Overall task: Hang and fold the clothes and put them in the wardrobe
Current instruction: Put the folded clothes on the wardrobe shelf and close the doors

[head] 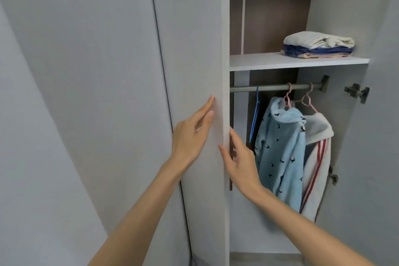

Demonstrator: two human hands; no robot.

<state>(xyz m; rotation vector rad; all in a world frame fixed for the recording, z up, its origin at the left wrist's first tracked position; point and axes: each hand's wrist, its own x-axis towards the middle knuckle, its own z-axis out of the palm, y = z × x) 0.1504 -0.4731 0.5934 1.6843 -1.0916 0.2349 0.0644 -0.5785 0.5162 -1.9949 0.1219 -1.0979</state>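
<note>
Left hand [190, 136] is laid flat on the wardrobe door [194, 49], fingers straight, slightly apart. Right hand [239, 157] is set at the door's edge, fingers extended (tips partly hidden). Blue patterned garment [280, 147] and white robe [317, 157] are hung from the rail [274, 87]; folded stack [319, 44] is kept on the shelf [259, 62].

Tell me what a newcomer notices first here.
Two hands meet at centre: the left hand lies flat on the grey wardrobe door, the right hand at its edge. Right of them a light blue bird-print garment and a white red-striped garment hang from the rail, below a folded stack on the shelf.
</note>
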